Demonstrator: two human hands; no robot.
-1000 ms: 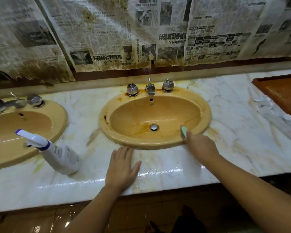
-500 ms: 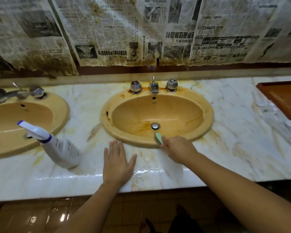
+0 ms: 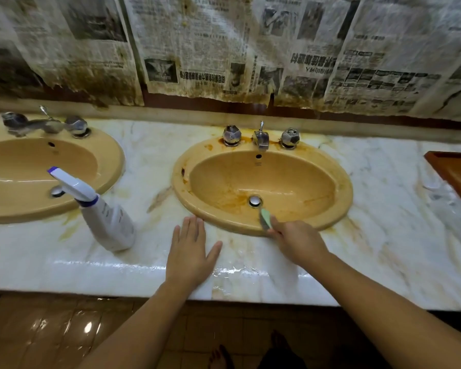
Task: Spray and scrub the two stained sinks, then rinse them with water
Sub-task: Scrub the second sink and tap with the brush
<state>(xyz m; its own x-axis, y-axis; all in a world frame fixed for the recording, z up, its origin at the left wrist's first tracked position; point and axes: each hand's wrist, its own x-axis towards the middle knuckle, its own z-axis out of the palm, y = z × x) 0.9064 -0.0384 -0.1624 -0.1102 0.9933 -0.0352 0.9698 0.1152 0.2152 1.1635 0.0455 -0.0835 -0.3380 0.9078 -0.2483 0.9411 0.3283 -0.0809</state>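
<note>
Two yellow oval sinks sit in a marble counter. The right sink has orange stains around its bowl and drain. My right hand grips a green scrub sponge pressed on the sink's near inner rim, just below the drain. Flat on the counter in front of that sink lies my left hand, fingers straight. The left sink is partly cut off at the frame's left edge. A white spray bottle with a purple-tipped nozzle stands between the sinks.
Chrome taps and knobs stand behind the right sink, another set behind the left one. Stained newspaper covers the wall. A reddish-brown tray sits at the far right. The counter's front edge is wet.
My right hand slid the sponge from the sink's right rim leftward along the near rim to below the drain. My left hand stayed flat on the counter.
</note>
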